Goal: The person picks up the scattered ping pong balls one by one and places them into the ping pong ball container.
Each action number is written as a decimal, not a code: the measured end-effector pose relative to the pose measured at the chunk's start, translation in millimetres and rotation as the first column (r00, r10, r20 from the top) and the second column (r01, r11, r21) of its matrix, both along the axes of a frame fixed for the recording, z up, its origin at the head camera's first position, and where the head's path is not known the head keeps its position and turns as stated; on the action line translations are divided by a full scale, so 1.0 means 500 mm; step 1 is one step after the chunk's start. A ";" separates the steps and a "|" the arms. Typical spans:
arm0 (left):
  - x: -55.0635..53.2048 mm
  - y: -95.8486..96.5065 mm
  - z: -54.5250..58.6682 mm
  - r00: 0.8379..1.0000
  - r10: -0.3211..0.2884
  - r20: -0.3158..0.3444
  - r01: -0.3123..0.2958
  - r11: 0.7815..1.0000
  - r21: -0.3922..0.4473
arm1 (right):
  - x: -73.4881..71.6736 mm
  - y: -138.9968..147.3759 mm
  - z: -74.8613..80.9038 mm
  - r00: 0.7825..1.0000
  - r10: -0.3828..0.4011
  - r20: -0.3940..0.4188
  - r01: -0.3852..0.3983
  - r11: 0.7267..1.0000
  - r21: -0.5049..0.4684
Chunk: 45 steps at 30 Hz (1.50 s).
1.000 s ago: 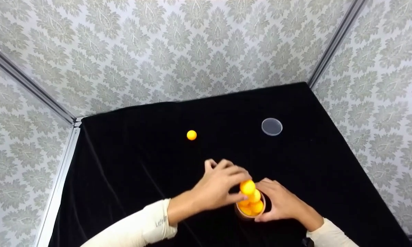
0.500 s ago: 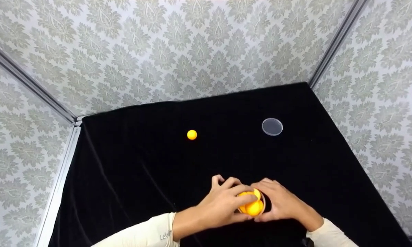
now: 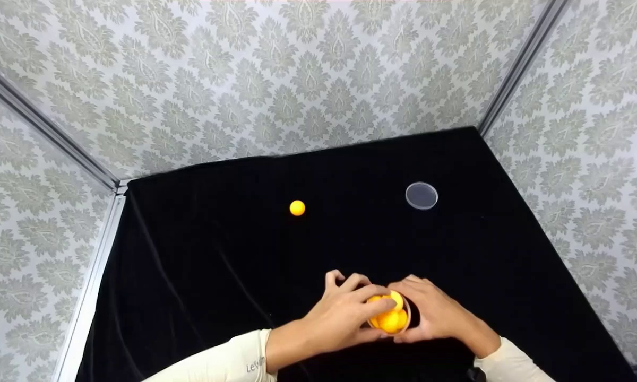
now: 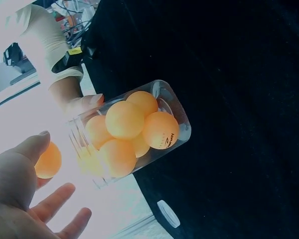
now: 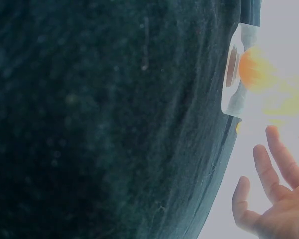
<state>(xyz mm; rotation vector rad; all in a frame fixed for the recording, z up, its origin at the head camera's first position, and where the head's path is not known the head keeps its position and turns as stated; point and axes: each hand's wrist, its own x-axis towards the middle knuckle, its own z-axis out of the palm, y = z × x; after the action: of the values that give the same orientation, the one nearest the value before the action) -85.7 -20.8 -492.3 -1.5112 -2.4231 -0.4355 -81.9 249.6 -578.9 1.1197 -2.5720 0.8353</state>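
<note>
In the left wrist view, my left hand [image 4: 15, 184] pinches an orange ping-pong ball [image 4: 49, 160] between thumb and fingers, just off the mouth of a clear plastic jar [image 4: 183, 130]. Several more orange balls [image 4: 124, 119] lie inside the jar. From the head view, the left hand's fingers reach over the jar's opening and partly cover the balls. My right hand [image 3: 438, 310] grips the jar from its right side, thumb in front and fingers behind. The right wrist view is washed out around the jar, and the right hand's outer fingers appear extended there.
One loose orange ball [image 3: 297, 208] sits on the black cloth [image 3: 217, 212] beyond the hands. A round clear lid [image 3: 422, 196] lies farther right. Patterned wall panels [image 3: 308, 79] stand behind the table, with a metal frame rail [image 3: 93, 281] at left.
My left hand has come down and slightly right with its ball, closer over the jar's mouth. It has hardly moved in the last half second. The right hand stays on the jar.
</note>
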 end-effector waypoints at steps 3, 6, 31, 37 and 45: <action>-0.001 -0.002 0.006 1.000 0.007 0.001 -0.007 1.000 0.000 | 0.000 0.000 -0.001 1.000 0.005 -0.007 -0.005 1.000 -0.007; -0.004 -0.004 0.012 1.000 0.006 -0.005 -0.006 1.000 0.014 | 0.000 0.000 -0.001 1.000 0.009 -0.010 -0.009 1.000 -0.013; -0.070 -0.026 0.046 0.991 0.135 -0.022 -0.132 0.985 0.106 | -0.002 0.002 -0.003 1.000 -0.003 -0.013 0.003 1.000 0.002; -0.131 -0.050 0.056 0.967 0.256 0.014 -0.255 0.957 0.141 | -0.003 0.001 -0.005 1.000 -0.005 -0.016 0.005 1.000 0.000; -0.243 -0.090 0.034 0.895 0.436 0.092 -0.445 0.888 0.119 | -0.001 0.001 -0.004 1.000 -0.013 -0.006 0.013 1.000 0.015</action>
<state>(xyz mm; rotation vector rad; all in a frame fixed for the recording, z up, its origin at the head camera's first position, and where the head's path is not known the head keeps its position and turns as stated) -207.2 -65.6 -475.4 -0.8594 -2.6182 -0.5412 -82.4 250.0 -581.0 1.1072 -2.5823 0.8106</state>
